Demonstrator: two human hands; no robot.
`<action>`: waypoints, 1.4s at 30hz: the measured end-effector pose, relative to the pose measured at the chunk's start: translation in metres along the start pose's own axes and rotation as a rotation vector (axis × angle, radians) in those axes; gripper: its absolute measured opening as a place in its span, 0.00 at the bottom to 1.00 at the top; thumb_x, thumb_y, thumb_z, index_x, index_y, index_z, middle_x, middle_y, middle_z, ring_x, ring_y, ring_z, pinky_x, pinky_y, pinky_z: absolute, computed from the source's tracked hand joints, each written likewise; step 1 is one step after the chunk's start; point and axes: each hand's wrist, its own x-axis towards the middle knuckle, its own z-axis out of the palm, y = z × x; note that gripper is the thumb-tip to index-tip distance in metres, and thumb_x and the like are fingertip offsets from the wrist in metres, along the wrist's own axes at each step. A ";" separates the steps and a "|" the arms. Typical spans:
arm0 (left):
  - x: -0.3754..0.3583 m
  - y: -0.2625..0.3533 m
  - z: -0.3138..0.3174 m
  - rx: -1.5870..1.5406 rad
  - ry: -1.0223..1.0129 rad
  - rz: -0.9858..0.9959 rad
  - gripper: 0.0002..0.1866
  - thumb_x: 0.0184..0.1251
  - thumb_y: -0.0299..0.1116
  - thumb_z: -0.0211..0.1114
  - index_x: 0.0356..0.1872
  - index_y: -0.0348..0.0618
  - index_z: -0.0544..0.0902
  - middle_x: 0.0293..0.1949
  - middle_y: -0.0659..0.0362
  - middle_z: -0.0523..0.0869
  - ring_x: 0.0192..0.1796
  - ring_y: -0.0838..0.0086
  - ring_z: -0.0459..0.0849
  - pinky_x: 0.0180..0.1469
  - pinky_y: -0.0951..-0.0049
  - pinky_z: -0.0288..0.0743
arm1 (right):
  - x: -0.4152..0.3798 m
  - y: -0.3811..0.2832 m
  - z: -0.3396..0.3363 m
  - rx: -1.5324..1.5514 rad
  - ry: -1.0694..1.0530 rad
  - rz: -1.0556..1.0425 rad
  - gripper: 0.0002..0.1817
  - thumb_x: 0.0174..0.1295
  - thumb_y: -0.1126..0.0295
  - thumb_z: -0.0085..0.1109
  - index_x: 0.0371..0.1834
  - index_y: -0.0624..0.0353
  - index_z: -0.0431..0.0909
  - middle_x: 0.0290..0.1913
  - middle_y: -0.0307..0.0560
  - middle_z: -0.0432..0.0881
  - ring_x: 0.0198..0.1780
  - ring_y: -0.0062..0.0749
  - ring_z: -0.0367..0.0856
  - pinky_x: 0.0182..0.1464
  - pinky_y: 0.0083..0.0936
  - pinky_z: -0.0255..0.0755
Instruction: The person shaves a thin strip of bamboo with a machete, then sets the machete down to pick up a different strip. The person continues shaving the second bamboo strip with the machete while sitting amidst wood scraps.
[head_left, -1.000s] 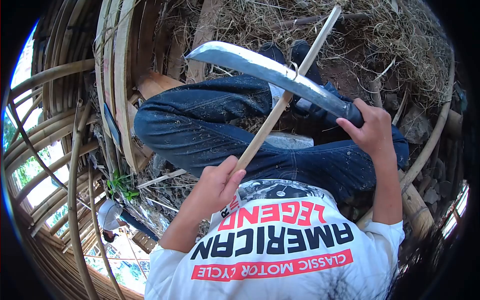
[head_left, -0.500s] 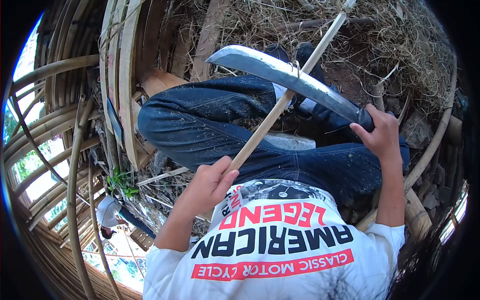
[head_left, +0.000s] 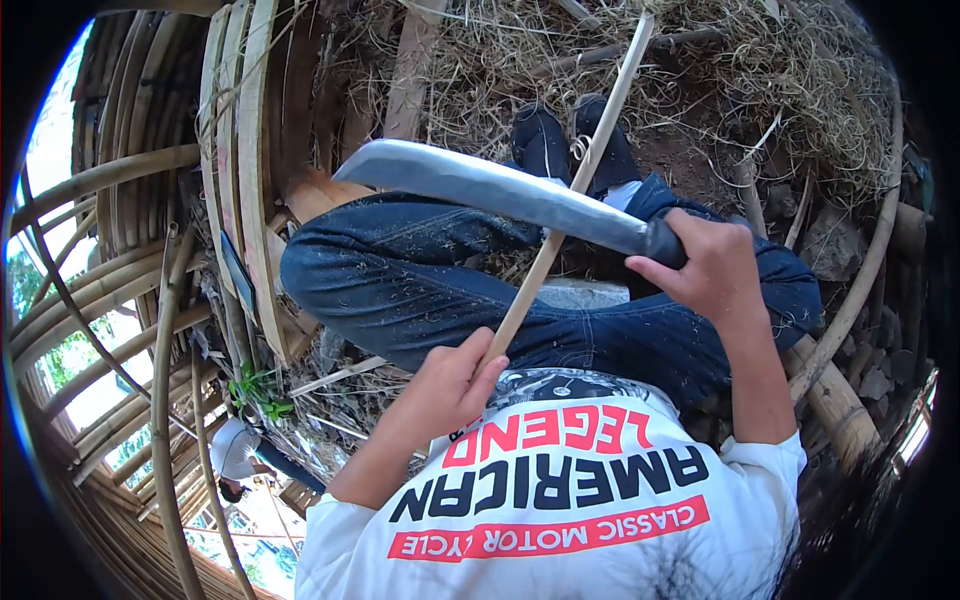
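My left hand is closed around the near end of a pale bamboo strip, which slants up and away over my crossed legs. In my right hand is the dark handle of a machete. Its broad curved blade points left and crosses over the strip near the middle, edge against or just above it; the exact contact cannot be made out. A thin curled shaving clings to the strip just beyond the blade.
Dry shavings cover the ground past my shoes. Long split bamboo pieces stand at left, with a phone-like dark slab beside them. Another person is beyond the bamboo framework. A bamboo pole lies at right.
The machete has come down along the strip toward my body, its handle moving left and its blade turning flatter. My left hand and the strip's near end have shifted slightly right.
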 end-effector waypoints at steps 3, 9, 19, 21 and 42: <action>0.001 -0.001 0.006 0.033 0.002 -0.002 0.09 0.72 0.29 0.58 0.35 0.36 0.70 0.17 0.46 0.77 0.21 0.48 0.79 0.23 0.59 0.67 | 0.021 -0.002 0.008 -0.058 -0.017 -0.029 0.31 0.52 0.34 0.64 0.25 0.55 0.78 0.18 0.48 0.80 0.20 0.44 0.82 0.25 0.35 0.74; -0.003 0.001 0.012 -0.010 0.064 -0.047 0.10 0.73 0.30 0.58 0.34 0.36 0.70 0.18 0.47 0.77 0.20 0.52 0.80 0.23 0.62 0.67 | 0.056 0.018 0.014 -0.046 0.000 -0.026 0.32 0.54 0.32 0.62 0.26 0.56 0.80 0.16 0.49 0.79 0.21 0.46 0.82 0.26 0.35 0.75; -0.009 -0.009 0.008 -0.030 0.055 -0.099 0.10 0.73 0.30 0.58 0.33 0.37 0.70 0.16 0.49 0.76 0.19 0.57 0.81 0.22 0.64 0.68 | 0.047 0.031 0.005 -0.076 -0.043 -0.015 0.31 0.53 0.33 0.63 0.27 0.55 0.80 0.17 0.49 0.79 0.23 0.46 0.83 0.28 0.36 0.75; -0.009 -0.010 0.007 -0.029 0.061 -0.101 0.10 0.73 0.30 0.58 0.33 0.37 0.70 0.16 0.49 0.76 0.19 0.56 0.81 0.22 0.65 0.68 | 0.044 0.036 0.001 -0.089 -0.060 -0.007 0.31 0.53 0.33 0.63 0.27 0.55 0.80 0.17 0.50 0.79 0.23 0.47 0.83 0.28 0.37 0.76; -0.029 -0.041 -0.002 0.129 0.017 -0.134 0.09 0.71 0.31 0.59 0.33 0.38 0.73 0.18 0.48 0.78 0.21 0.52 0.82 0.24 0.62 0.70 | 0.004 0.147 -0.034 -0.134 0.003 0.288 0.26 0.56 0.42 0.65 0.27 0.57 0.78 0.18 0.53 0.77 0.26 0.52 0.82 0.31 0.41 0.74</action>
